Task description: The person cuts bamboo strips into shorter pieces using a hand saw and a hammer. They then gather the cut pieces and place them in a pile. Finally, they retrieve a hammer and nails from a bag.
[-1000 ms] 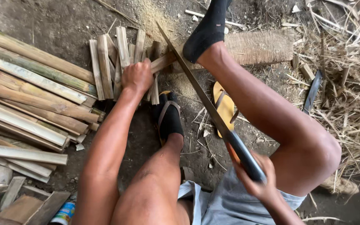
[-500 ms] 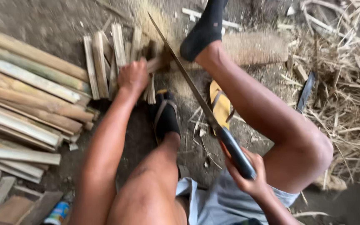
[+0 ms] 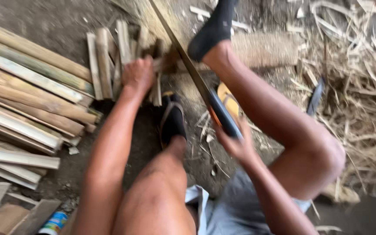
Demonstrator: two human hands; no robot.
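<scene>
Left hand [image 3: 138,76] is gripping short split pale bamboo slats [image 3: 109,61], fingers curled; right hand [image 3: 236,143] is clenching the long dark-handled machete [image 3: 196,82], apparently splitting, needing steady aim.

Soft, even daylight with faint shadows; motion blur smears the whole frame.

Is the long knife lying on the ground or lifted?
Lifted: the right hand grips the long knife by its handle, blade slanting above the split bamboo pieces.

bare dirt [image 3: 44,21] open; bamboo stack [image 3: 27,100] blocks left, straw litter [image 3: 362,109] right.
</scene>
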